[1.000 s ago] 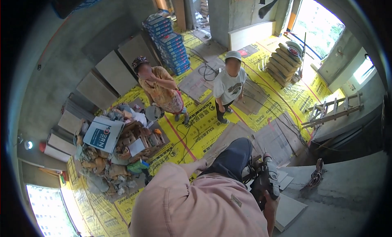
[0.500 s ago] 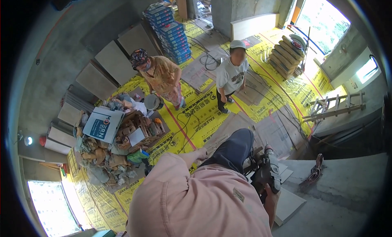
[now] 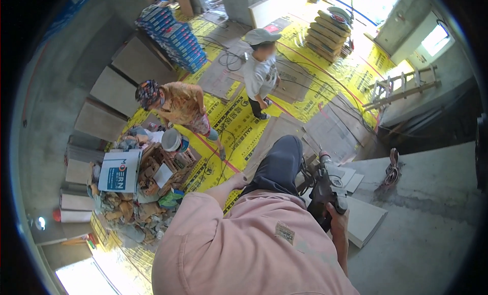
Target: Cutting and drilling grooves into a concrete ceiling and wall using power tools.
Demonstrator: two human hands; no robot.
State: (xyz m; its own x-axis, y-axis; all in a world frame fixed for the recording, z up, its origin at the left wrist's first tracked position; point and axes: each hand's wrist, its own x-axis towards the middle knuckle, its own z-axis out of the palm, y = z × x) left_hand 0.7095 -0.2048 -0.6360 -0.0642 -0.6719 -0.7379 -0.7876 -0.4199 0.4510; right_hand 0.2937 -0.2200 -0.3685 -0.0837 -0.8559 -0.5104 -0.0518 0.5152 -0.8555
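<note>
My right hand (image 3: 337,216) is wrapped round the grip of a dark power drill (image 3: 323,189), held upright beside my right thigh with its chuck end away from me. Pale flat tiles (image 3: 367,219) lie on the grey concrete ledge (image 3: 422,203) just right of the drill. My left hand (image 3: 237,181) is next to my dark-trousered leg (image 3: 277,165), over the yellow floor sheeting (image 3: 259,142). Its fingers are too small and partly hidden to read. A coiled cable (image 3: 393,169) rests on the ledge farther right.
Two people stand ahead: one in a patterned top (image 3: 180,102), one in a white shirt (image 3: 260,74). A rubbish heap (image 3: 129,211) with a white bucket (image 3: 172,140) is at left. Stacked boxes (image 3: 173,38), piled sacks (image 3: 328,33) and a wooden ladder (image 3: 401,86) stand beyond. Cables cross the floor.
The view has shifted, so the far things sit farther left. The white-shirted person has turned sideways; the other has bent toward the rubbish heap. The drill stays in my right hand.
</note>
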